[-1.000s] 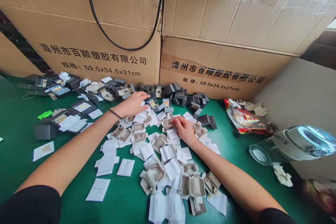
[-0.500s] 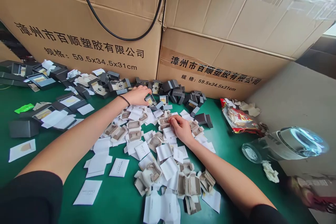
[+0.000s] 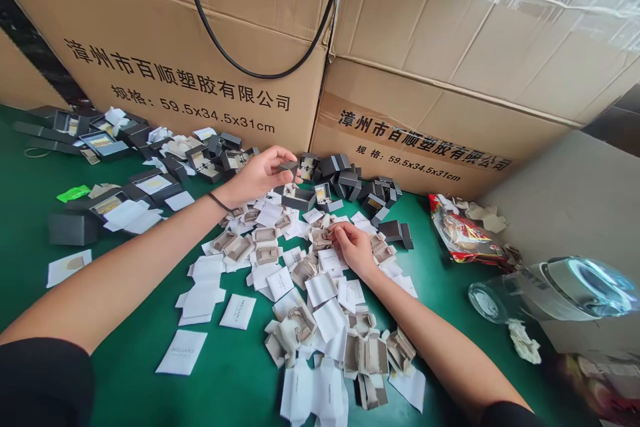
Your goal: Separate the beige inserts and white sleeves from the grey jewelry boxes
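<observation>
My left hand (image 3: 267, 177), with a dark band at the wrist, is raised over the back of the pile. Its fingers are closed on a small black box (image 3: 289, 168). Just below it stands an open black box (image 3: 299, 197) with a pale inside; whether the two are joined I cannot tell. My right hand (image 3: 354, 248) rests in the pile, thumb and forefinger pinched at the edge of a grey-brown cardboard insert (image 3: 320, 238). Around it lie several white printed cards (image 3: 280, 282) and folded inserts (image 3: 237, 247).
Several black boxes (image 3: 345, 177) lie along the back, before large cardboard cartons (image 3: 210, 60). A black cable (image 3: 260, 73) hangs in front. At right are a red snack bag (image 3: 465, 233), a lying clear bottle (image 3: 530, 293) and crumpled tissue (image 3: 524, 341) on the green table (image 3: 240, 387).
My left hand has risen slightly from among the black boxes, with a small black box now showing in its fingers. My right hand stays at the same insert. The view has shifted left.
</observation>
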The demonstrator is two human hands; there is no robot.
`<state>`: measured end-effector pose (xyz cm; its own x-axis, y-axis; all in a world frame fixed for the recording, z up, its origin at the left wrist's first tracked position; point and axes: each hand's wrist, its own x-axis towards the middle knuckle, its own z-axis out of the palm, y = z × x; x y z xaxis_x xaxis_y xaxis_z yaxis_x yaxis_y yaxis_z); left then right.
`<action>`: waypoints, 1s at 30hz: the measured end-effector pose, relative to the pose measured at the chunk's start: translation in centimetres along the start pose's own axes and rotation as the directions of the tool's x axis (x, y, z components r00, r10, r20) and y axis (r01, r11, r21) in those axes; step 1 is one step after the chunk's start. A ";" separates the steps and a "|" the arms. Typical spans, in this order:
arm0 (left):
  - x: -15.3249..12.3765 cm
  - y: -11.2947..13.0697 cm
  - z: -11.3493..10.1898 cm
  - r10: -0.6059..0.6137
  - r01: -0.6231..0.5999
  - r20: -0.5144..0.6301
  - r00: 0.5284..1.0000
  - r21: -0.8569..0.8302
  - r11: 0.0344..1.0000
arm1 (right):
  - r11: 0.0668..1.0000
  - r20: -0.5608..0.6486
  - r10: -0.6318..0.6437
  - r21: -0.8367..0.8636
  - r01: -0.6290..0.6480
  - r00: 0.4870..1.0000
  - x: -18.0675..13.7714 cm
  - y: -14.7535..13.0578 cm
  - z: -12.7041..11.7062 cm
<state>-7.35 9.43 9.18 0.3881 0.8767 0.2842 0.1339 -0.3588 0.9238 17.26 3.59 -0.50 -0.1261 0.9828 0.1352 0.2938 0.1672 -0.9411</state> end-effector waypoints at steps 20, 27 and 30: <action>-8.2 -4.5 -3.1 -0.305 0.310 0.068 0.950 -0.082 0.947 | 0.991 0.017 -0.031 -0.130 0.033 0.999 -0.4 0.0 0.2; -6.1 -6.1 -4.8 -0.269 0.240 -0.351 0.897 -0.124 0.963 | 0.986 0.029 -0.056 -0.153 0.059 0.998 -0.3 0.0 0.3; -4.9 -7.1 -4.9 -0.301 0.282 -0.352 0.886 -0.104 0.954 | 0.986 0.030 -0.054 -0.157 0.058 0.998 -0.3 0.0 0.2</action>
<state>-14.61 9.25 2.53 -0.0172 0.9978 0.0643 0.1423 -0.0612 0.9879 17.08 3.24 -0.60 -0.1701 0.9694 0.1770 0.4312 0.2347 -0.8712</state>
